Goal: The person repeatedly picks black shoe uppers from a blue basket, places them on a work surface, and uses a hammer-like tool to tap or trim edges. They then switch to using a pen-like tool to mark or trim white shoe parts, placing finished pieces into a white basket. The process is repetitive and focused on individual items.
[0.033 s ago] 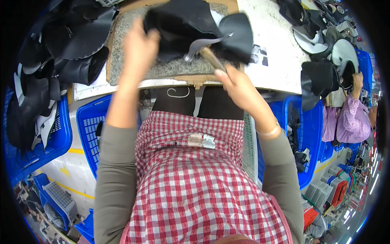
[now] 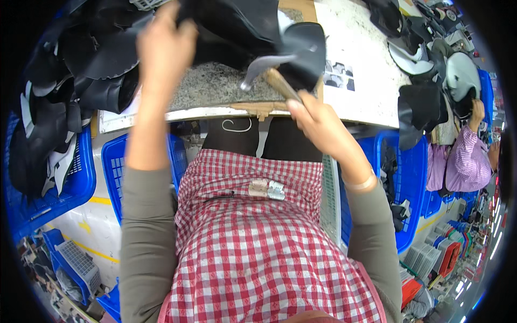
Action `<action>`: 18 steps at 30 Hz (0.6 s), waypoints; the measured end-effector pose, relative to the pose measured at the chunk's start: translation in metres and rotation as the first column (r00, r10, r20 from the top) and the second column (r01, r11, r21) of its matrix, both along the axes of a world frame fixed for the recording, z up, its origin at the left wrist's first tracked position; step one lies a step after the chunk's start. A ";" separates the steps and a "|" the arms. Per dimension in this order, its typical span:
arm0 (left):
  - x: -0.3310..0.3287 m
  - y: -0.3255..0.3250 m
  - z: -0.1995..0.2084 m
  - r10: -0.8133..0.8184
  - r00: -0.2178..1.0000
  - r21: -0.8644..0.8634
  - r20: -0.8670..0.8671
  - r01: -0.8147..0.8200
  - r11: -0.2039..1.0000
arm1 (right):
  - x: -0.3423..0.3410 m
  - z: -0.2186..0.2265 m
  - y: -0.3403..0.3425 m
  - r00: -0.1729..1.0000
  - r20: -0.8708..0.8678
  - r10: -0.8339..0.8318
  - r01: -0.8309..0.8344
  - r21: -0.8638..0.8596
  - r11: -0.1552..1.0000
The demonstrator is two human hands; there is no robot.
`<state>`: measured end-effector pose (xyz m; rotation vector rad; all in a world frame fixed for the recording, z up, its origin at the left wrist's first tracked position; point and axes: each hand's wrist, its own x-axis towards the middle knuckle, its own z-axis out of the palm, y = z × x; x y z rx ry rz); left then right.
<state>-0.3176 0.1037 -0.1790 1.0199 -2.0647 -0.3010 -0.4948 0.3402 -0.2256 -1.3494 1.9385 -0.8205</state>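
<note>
In my right hand (image 2: 318, 119) is a shoemaker's hammer (image 2: 282, 85), gripped by its wooden handle. Its curved metal head points left, over the front of the grey speckled board (image 2: 215, 89). My left hand (image 2: 166, 47), smeared by motion, is at the board's upper left. Its fingers appear to pinch the left end of a black leather piece (image 2: 237, 24), which stretches across the board. Behind the hammer, a rounded black flap (image 2: 307, 51) stands raised at the right. The board lies on a white table (image 2: 366, 102).
Black leather pieces pile up at the left (image 2: 97, 51), above a blue basket (image 2: 81, 177). Another black piece (image 2: 423, 110) hangs off the table's right side. Blue baskets (image 2: 414, 188) stand below. At far right a person in a checked sleeve (image 2: 466, 161) touches a grey-white piece (image 2: 462, 75).
My left hand has moved up and left, and the black leather has shifted the same way, baring more of the board. The hammer stays nearly in place, slightly lower.
</note>
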 end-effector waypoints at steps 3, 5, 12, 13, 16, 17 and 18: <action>0.013 -0.033 0.105 -0.015 0.987 -0.404 0.160 0.080 0.911 | 0.013 0.060 0.027 0.988 0.142 0.065 -0.059 -0.044 0.997; -0.013 -0.025 0.137 0.123 0.958 -0.624 0.258 0.068 0.778 | 0.020 0.081 0.030 0.996 -0.034 0.088 -0.094 -0.239 0.966; -0.065 -0.020 0.023 -0.352 0.580 -0.011 0.734 0.529 0.849 | 0.007 -0.002 -0.022 0.897 -0.435 -0.076 0.015 -0.141 0.990; -0.050 -0.021 0.003 -0.432 0.675 -0.044 0.598 0.566 0.823 | 0.004 -0.018 -0.025 0.894 -0.443 -0.073 0.019 -0.124 0.992; -0.008 -0.016 -0.035 -0.551 0.750 -0.026 0.366 0.600 0.800 | -0.001 -0.050 -0.022 0.890 -0.445 -0.101 0.045 -0.135 0.990; -0.001 -0.012 -0.043 -0.514 0.714 -0.057 0.477 0.608 0.792 | 0.000 -0.056 -0.021 0.879 -0.456 -0.141 0.098 -0.118 0.988; 0.002 -0.012 -0.047 -0.445 0.680 -0.067 0.583 0.586 0.808 | 0.000 -0.060 -0.019 0.880 -0.460 -0.118 0.053 -0.152 0.987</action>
